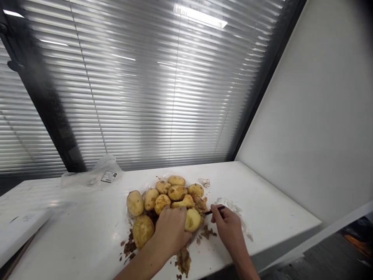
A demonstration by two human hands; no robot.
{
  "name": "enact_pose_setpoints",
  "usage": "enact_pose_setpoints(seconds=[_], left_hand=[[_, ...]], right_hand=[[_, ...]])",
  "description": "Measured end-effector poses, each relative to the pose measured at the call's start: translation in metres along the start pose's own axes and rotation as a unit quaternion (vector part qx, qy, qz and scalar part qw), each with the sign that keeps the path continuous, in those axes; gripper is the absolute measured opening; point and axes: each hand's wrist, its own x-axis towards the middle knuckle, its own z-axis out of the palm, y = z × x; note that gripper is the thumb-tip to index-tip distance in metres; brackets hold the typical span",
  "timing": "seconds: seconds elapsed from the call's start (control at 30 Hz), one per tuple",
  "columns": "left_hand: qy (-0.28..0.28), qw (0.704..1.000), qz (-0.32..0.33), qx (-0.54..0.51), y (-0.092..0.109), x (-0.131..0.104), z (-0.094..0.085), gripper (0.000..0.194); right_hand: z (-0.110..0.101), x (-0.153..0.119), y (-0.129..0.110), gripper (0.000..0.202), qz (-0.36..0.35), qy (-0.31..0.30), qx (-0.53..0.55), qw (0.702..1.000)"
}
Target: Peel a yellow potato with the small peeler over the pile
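My left hand (171, 225) is closed around a pale yellow potato (192, 220), its peeled side facing right. In my right hand (227, 223), the fingers pinch a slim black-handled tool (215, 210); its tip points left toward the potato, and its working end is too small to make out. Behind my left hand lie several yellowish potatoes (177, 192) with brown spots, close together. A large potato (143, 232) sits just left of that hand. Brown peelings (200, 204) are heaped beside the held potato, between the two hands.
More peel scraps (183, 261) lie along the front of the white table (87, 237). A clear plastic bag with a label (108, 176) rests at the back left. Crumpled clear plastic (233, 206) is behind my right hand. A white box (23, 229) stands at far left.
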Motion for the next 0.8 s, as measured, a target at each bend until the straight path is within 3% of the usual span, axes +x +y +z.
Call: enact_pose_setpoints(seconds=[0.1,0.17,0.3,0.4,0.6,0.8], left_hand=[[-0.004,1.0,0.0,0.0,0.0,-0.001,-0.001,0.03],[-0.002,1.0,0.001,0.002,0.0,-0.001,0.0,0.03],[-0.01,1.0,-0.002,-0.002,0.0,-0.001,0.0,0.032],[-0.007,1.0,-0.003,-0.002,0.001,-0.001,-0.001,0.03],[-0.016,1.0,-0.004,-0.003,0.003,-0.001,-0.004,0.032],[-0.005,1.0,-0.003,-0.006,0.0,0.0,0.001,0.031]], right_hand=[[0.003,0.001,0.003,0.055,0.073,-0.047,0.076,0.993],[0.002,0.002,0.008,0.056,0.081,-0.067,0.079,0.991],[-0.011,0.006,0.017,0.052,0.038,0.041,0.022,0.998],[-0.017,0.006,0.016,0.05,0.074,0.02,0.085,0.993],[0.01,0.005,0.006,0.053,0.085,-0.095,0.119,0.985],[0.015,0.015,0.012,0.054,0.097,-0.056,0.111,0.988]])
